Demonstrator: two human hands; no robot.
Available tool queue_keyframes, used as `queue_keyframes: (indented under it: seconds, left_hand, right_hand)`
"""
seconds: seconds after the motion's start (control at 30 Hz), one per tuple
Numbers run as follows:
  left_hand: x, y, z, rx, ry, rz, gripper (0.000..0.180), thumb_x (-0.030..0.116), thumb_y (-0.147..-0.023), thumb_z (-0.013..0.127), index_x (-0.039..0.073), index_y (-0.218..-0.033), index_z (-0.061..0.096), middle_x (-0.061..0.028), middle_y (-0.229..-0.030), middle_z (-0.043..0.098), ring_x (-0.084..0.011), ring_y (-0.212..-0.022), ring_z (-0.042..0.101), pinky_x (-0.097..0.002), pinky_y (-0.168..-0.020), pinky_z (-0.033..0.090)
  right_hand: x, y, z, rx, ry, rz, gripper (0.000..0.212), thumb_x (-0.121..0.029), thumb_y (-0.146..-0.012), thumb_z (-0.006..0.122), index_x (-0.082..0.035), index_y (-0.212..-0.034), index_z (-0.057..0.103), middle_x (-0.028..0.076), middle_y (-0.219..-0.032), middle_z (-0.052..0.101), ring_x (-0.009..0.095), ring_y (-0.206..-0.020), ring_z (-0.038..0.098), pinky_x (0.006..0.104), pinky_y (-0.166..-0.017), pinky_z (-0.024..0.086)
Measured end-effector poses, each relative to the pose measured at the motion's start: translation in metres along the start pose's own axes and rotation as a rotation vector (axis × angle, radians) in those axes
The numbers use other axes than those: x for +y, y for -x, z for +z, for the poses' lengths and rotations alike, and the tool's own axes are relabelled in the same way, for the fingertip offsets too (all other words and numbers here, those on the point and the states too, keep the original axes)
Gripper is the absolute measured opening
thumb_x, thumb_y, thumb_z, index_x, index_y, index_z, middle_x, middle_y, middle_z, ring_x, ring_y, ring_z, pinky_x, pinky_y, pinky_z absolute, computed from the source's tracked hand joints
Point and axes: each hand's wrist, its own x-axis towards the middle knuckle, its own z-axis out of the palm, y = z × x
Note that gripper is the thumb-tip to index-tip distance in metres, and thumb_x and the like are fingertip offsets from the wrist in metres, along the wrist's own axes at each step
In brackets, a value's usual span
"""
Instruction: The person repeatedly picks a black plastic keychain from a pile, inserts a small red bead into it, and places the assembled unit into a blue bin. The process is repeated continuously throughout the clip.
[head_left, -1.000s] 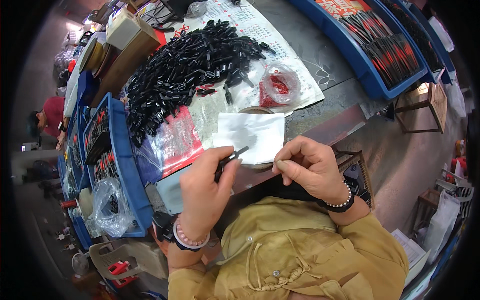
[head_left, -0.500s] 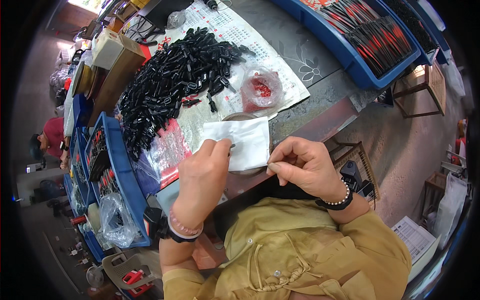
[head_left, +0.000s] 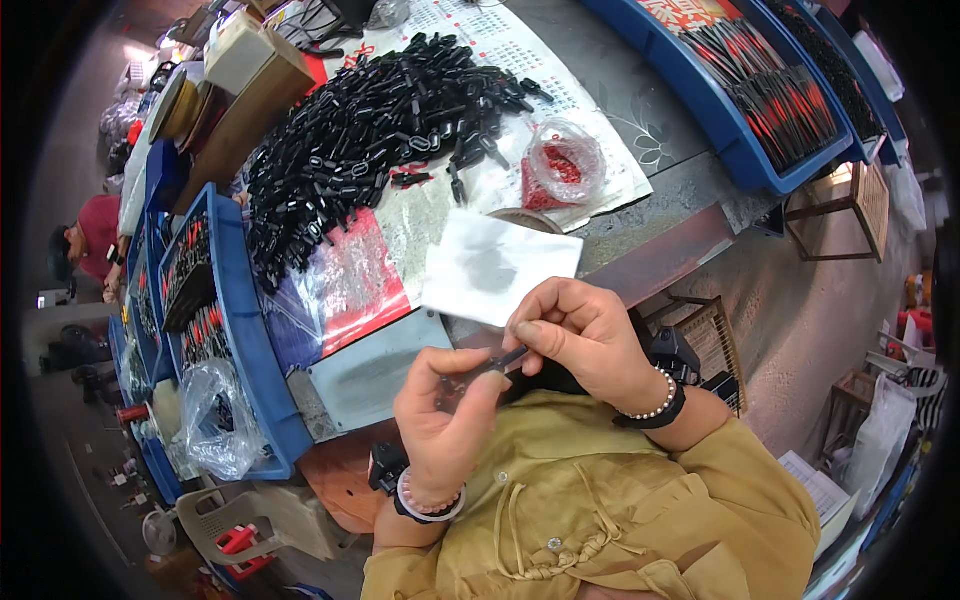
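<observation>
Between the thumb and fingers of my left hand [head_left: 445, 412] is a small, slim black plastic piece [head_left: 512, 357]. My right hand [head_left: 583, 338] is pinched closed at the far end of that piece; anything small between its fingertips is hidden. Just beyond my fingers lies a white sheet [head_left: 535, 262] with a grey smudge, resting over a round object whose rim [head_left: 530, 217] shows behind it. A big heap of black plastic parts [head_left: 370, 140] covers the printed paper on the table. Right of the heap, a clear plastic bag [head_left: 570, 160] holds small red bits.
Blue bins of black and red parts stand at the left [head_left: 245, 340] and far right [head_left: 735, 120]. A crumpled clear bag [head_left: 215, 420] hangs over the left bin. A wooden stool [head_left: 840, 215] is beyond the table edge. Another person [head_left: 95, 245] is at far left.
My left hand has come off the white sheet and down toward my body with the black piece. My right hand has shifted slightly left to meet it, and the view has shifted.
</observation>
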Motion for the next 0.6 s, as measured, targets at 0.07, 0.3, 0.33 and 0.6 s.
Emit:
queue_keyframes:
  seconds: [0.07, 0.3, 0.33, 0.6]
  left_hand:
    - [-0.003, 0.005, -0.003, 0.012, 0.036, 0.018, 0.017, -0.003, -0.086, 0.065, -0.001, -0.101, 0.058, -0.0041, -0.087, 0.065, -0.004, -0.073, 0.057, -0.0172, -0.063, 0.044]
    - [-0.011, 0.016, -0.007, 0.083, -0.084, 0.126, 0.018, -0.001, -0.086, 0.067, -0.002, -0.101, 0.057, -0.0025, -0.087, 0.064, -0.0033, -0.075, 0.056, -0.0177, -0.065, 0.044]
    - [-0.012, 0.017, -0.007, 0.092, -0.073, 0.131, 0.018, -0.001, -0.086, 0.067, -0.002, -0.101, 0.057, -0.0024, -0.087, 0.063, -0.0032, -0.075, 0.055, -0.0175, -0.064, 0.044]
    - [-0.016, 0.022, -0.006, 0.079, -0.048, 0.249, 0.013, 0.0, -0.091, 0.059, 0.0, -0.1, 0.05, -0.0084, -0.084, 0.063, -0.0041, -0.057, 0.052, -0.0181, -0.05, 0.041]
  right_hand:
    - [0.003, 0.002, 0.005, -0.013, -0.006, 0.015, 0.011, -0.006, -0.095, 0.057, 0.004, -0.1, 0.058, 0.008, -0.093, 0.064, 0.009, -0.074, 0.061, 0.022, -0.067, 0.051]
    - [0.013, 0.004, 0.017, -0.041, -0.055, -0.071, 0.01, -0.005, -0.095, 0.056, 0.004, -0.1, 0.058, 0.008, -0.095, 0.065, 0.01, -0.076, 0.062, 0.0231, -0.07, 0.051]
    - [0.013, 0.005, 0.018, -0.055, -0.048, -0.103, 0.01, -0.004, -0.095, 0.056, 0.004, -0.101, 0.058, 0.009, -0.096, 0.065, 0.01, -0.077, 0.063, 0.0233, -0.071, 0.051]
    - [0.02, 0.011, 0.028, -0.086, 0.258, -0.437, 0.014, 0.008, -0.09, 0.057, 0.006, -0.103, 0.058, 0.014, -0.1, 0.065, 0.014, -0.083, 0.066, 0.0255, -0.072, 0.055]
